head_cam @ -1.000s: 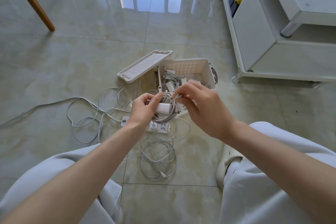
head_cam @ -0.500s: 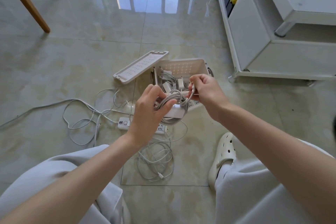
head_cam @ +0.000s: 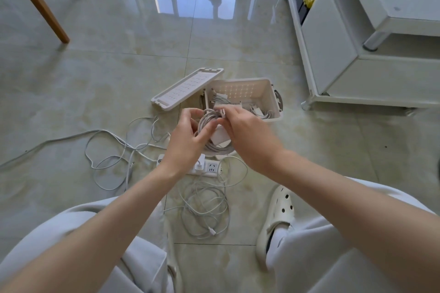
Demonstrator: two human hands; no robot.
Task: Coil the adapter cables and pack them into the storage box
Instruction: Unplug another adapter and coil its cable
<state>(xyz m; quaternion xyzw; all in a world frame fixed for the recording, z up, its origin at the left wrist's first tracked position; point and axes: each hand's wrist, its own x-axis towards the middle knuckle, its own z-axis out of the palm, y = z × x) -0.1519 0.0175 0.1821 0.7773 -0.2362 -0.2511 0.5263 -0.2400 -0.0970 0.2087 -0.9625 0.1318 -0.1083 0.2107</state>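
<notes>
My left hand (head_cam: pixel 188 137) holds a white adapter (head_cam: pixel 220 137) with its grey-white cable (head_cam: pixel 209 121) wound in loops around it. My right hand (head_cam: pixel 242 129) pinches the cable's plug end at the top of the coil. Both hands hover just in front of the open white storage box (head_cam: pixel 273 100), which holds several coiled adapters. The box lid (head_cam: pixel 188 89) lies beside it on the left. More loose white cables (head_cam: pixel 207 207) lie tangled on the floor below my hands.
A white power strip (head_cam: pixel 209 167) lies on the tiled floor under my hands, with a long cord (head_cam: pixel 104 147) trailing left. A white cabinet (head_cam: pixel 357 54) stands at right, wooden chair legs (head_cam: pixel 35 0) at upper left. My white shoe (head_cam: pixel 281 216) is at lower right.
My right hand has come back from the right to the coil's top with the plug end. The left hand still holds the wound adapter, now turned a little.
</notes>
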